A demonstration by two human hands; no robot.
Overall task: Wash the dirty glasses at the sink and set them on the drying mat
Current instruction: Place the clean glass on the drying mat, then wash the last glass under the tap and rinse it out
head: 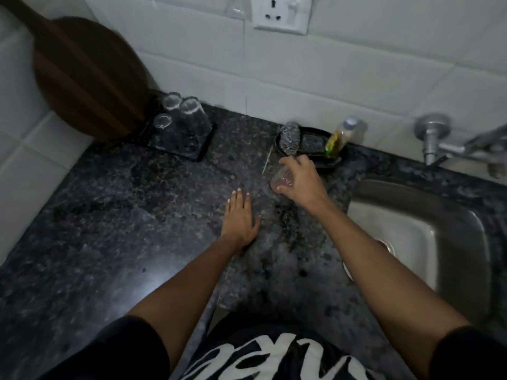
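The right hand (299, 180) curls round a glass (282, 180) on the counter (109, 215) — sink (450, 229) well right. Three glasses (179, 116) already on the mat (201, 150), far left. Left hand (240, 219) flat — empty.

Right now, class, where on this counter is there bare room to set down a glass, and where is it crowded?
Free: the dark counter between drying mat and left hand. Crowded: the mat with three glasses; the scrubber tray beside the right hand gripping a glass.

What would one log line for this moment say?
right hand: holds glass over counter | left hand: flat on counter | mat: three glasses upside down | sink: right
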